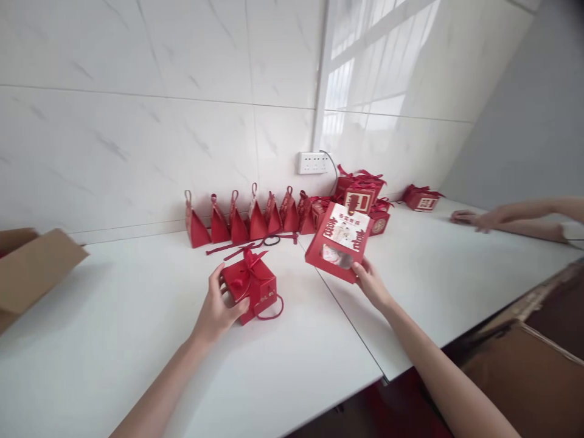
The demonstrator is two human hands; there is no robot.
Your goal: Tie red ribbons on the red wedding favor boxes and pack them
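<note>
My left hand (pixel 222 307) grips the near left side of a red gift box (pixel 264 286) on the white table. A red ribbon bow (pixel 250 267) tops this box, and a red cord loop hangs at its right side. Raised and tilted above the table, a flatter red window box (pixel 340 240) is pinched at its lower right corner by my right hand (pixel 370 283). Its face carries a white printed panel and a clear window with something pale inside that I cannot make out.
Several red triangular boxes (pixel 230 222) line the wall. Loose ribbons (pixel 250 243) and a dark ring lie before them. More bow-tied red boxes (pixel 360 182) are stacked right; another box (pixel 422 198) sits beyond. A cardboard carton (pixel 41 274) stands left. Another person's hands (pixel 483 219) rest at right.
</note>
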